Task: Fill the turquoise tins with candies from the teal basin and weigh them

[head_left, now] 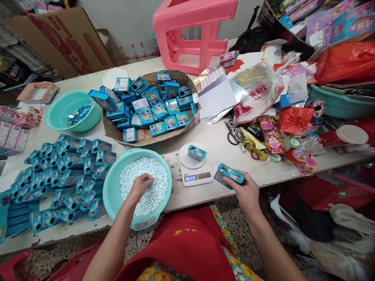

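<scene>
Between the right fingers point(232, 183) sits a blue box point(230, 173).

Packing workshop — scale point(202, 178); loose pellets point(158, 175); blue packs point(158, 111)

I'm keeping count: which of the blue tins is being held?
The tin in the right hand, just right of the scale. Another tin sits on the scale; the rest are in the cardboard tray or on the table.

one view here, straight from your own head, facing forward and down over the desk point(177, 200), close above it: your left hand point(142, 185) and right hand point(244, 189) below centre, wall point(123, 23) up top, red apron point(181, 242) at the bottom!
</scene>
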